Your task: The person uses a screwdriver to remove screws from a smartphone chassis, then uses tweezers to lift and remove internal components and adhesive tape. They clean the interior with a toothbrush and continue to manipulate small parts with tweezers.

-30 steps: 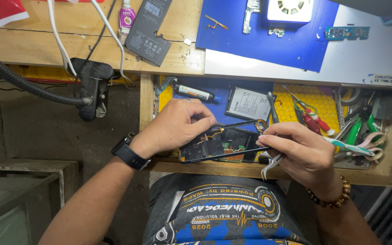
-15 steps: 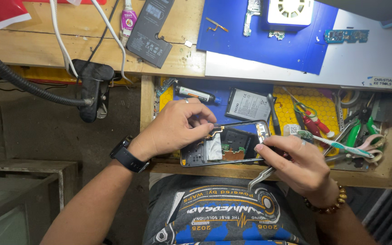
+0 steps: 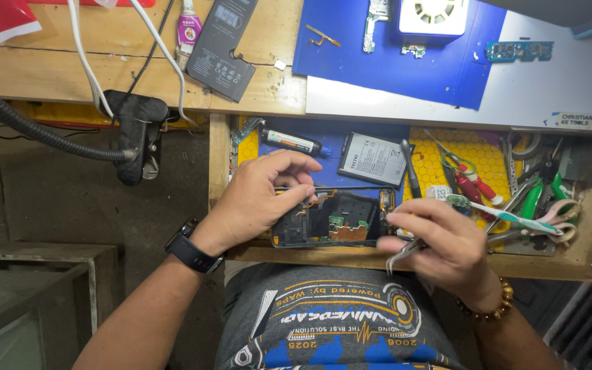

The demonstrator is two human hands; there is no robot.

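Opened phone lies flat in the pull-out drawer under the desk, back cover off, just in front of the person's lap.

Left hand at the phone's 9 o'clock end: fingers closed on the frame edge, thumb and forefinger pinching the top rail. It steadies the phone.

Right hand at the phone's 3 o'clock end: fingers curled shut round metal tweezers, whose tips point down toward the drawer's front lip, off the phone. A toothbrush lies across the drawer by the knuckles; whether the hand also holds it, I cannot tell.

Doing this well, as I judge it: keep the left grip low on the frame so the board stays level. Bring the tweezers in shallow, from 3 o'clock, and touch only the part meant. Keep the tips away from the copper patch and flex strips. Keep the wrist braced on the drawer edge.

Phone's look: black frame, dark shields over most of the inside, a small green and copper-coloured board area near the lower middle, thin orange flex at the left end. Battery bay looks empty.

Nearby: a loose battery at 12 o'clock of the phone, a black glue tube at 11 o'clock, a yellow honeycomb mat with red-handled tools at 2 o'clock.
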